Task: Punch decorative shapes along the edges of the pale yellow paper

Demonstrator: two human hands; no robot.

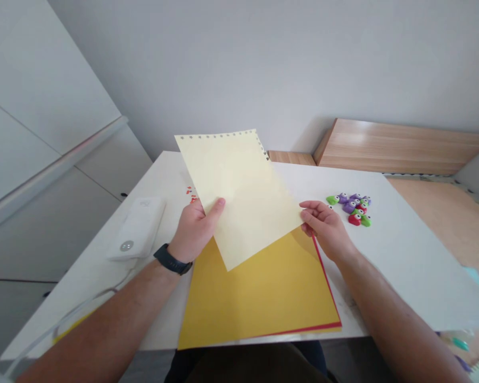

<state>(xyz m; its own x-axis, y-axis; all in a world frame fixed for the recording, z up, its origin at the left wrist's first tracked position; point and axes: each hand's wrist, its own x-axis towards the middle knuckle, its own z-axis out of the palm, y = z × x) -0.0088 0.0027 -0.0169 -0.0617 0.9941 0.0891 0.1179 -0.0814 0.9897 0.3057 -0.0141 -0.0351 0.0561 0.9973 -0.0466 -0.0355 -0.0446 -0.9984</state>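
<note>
A pale cream sheet of paper (247, 197), tilted, is held up above the table. Small grey shapes run along its far edge and part of its right side. My left hand (197, 226) grips the sheet's left side, thumb on top and the other fingers hidden behind. At the near right corner, my right hand (321, 223) pinches the paper between thumb and fingers. Beneath lies a large mustard-yellow sheet (255, 298), with a red sheet (323, 266) showing along its right and near edges.
Several googly-eyed toy pieces (353, 207) in green, purple and red lie at right. Small red-orange bits (191, 194) are partly behind the paper. A white device (138, 229) with a cable sits on the white table (407, 266). A wooden board (399, 146) stands behind.
</note>
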